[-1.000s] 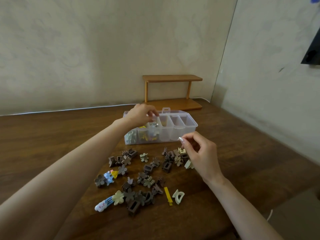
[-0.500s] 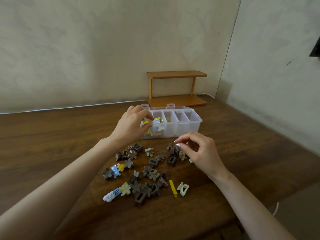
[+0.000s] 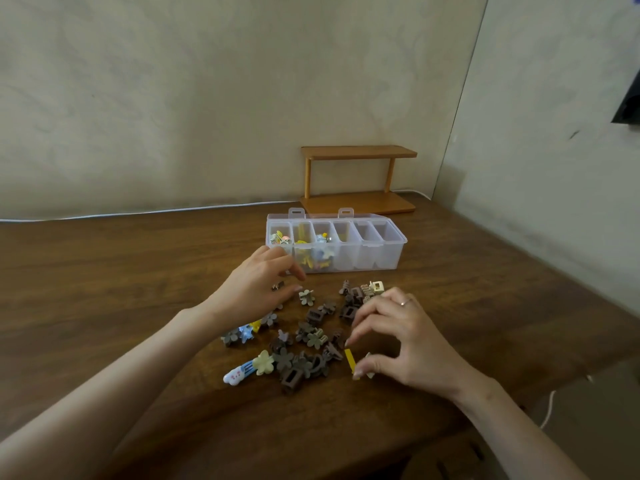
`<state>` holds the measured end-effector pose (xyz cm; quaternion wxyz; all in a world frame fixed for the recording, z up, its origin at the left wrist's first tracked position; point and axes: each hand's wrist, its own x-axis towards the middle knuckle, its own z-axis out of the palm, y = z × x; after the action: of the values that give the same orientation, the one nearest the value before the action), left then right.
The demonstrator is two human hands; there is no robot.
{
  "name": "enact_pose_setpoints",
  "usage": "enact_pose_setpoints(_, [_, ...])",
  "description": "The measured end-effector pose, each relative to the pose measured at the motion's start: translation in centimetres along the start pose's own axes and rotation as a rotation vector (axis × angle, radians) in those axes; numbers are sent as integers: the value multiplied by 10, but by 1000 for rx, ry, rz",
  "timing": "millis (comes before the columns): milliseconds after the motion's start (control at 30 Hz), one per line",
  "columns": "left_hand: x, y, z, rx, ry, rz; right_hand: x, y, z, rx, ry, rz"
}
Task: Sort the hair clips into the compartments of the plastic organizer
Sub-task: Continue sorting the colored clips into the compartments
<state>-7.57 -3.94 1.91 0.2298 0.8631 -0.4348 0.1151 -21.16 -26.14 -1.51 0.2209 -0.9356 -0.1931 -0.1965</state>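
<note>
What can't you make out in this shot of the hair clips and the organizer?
- Head view: the clips under the left hand are covered by its palm; whether it holds one is unclear.
- The pale clip beside the yellow clip is mostly behind the thumb of the right hand.
- Contents of the organizer: blurred through its frosted walls, too small to identify.

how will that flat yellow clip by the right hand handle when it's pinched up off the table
The yellow clip is a thin flat strip, so it probably weighs next to nothing and stays stiff. Lying flush on the table, it may be fiddly to get a fingertip under and could slide instead. Rolling seems unlikely.
</note>
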Motion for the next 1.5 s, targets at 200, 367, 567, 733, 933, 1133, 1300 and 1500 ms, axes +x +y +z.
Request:
enact_pose_setpoints(200, [-7, -1, 3, -17, 70, -35, -12, -7, 4, -87, -26, -47])
enact_pose_setpoints(367, [-11, -4, 3, -42, 158, -73, -13, -8, 7, -80, -9, -54])
enact_pose_setpoints(567, [-15, -13, -1, -72, 195, -109, -11, -8, 9, -73, 63, -70])
enact_pose_setpoints(733, [-16, -25, -7, -77, 246, -189, 3, -12, 2, 90, 242, -18])
enact_pose_setpoints(933, [-19, -39, -13, -75, 227, -304, 36, -12, -4, 402, 374, 176])
enact_pose_setpoints(1133, [-21, -43, -9, -71, 13, -379, 82, -5, 5, 399, 333, 207])
enact_pose_setpoints(1300, [-21, -44, -5, -76, -99, -417, 88, 4, 19, 440, 338, 244])
enact_pose_setpoints(1500, [-21, -38, -3, -186, -118, -405, 80, 13, 21, 445, 353, 301])
